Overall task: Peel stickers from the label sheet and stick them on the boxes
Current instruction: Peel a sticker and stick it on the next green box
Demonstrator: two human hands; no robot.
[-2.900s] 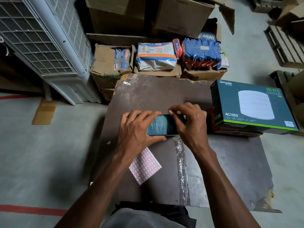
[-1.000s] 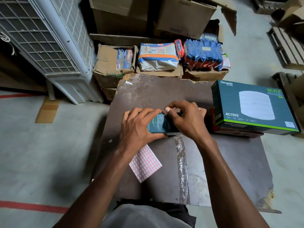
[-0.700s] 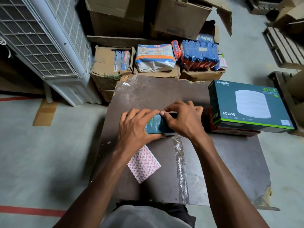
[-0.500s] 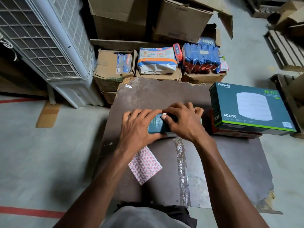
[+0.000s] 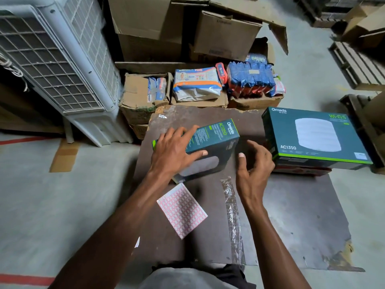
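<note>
Dark teal Omada box (image 5: 210, 142) sits tipped up on its edge mid-bench, a bigger matching box (image 5: 312, 136) lies flat to its right, pink-gridded label sheet (image 5: 182, 210) flat nearer the person.

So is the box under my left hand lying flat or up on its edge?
On its edge, tilted. The small box shows its narrow printed side upward and its big face toward the camera; the left hand holds it.

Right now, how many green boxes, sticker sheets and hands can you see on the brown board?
Green boxes: 2, one tilted under the left hand, and one lying flat at the right
Sticker sheets: 1
Hands: 2, the left hand and the right hand
Total: 5
</note>
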